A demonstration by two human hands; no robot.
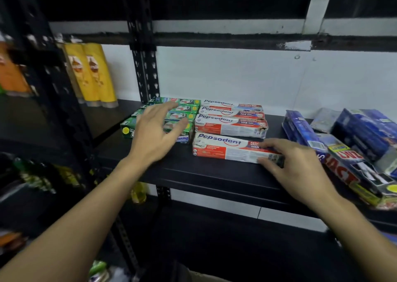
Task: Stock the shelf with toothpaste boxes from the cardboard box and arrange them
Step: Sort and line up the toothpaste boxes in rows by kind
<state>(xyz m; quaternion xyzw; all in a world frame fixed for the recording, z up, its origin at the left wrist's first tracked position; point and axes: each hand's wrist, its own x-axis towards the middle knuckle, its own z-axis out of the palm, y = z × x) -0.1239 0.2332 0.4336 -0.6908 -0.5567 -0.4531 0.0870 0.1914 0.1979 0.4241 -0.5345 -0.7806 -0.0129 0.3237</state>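
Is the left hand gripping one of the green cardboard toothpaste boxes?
No, the left hand is spread open over the green cardboard toothpaste boxes, its fingers curled round none.

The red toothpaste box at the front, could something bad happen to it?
It could. The front red box lies close to the front edge of the shelf, and the right hand holds only its right end, so a pull might tip it off. The left hand looks blurred over the green boxes, so it may knock them crooked.
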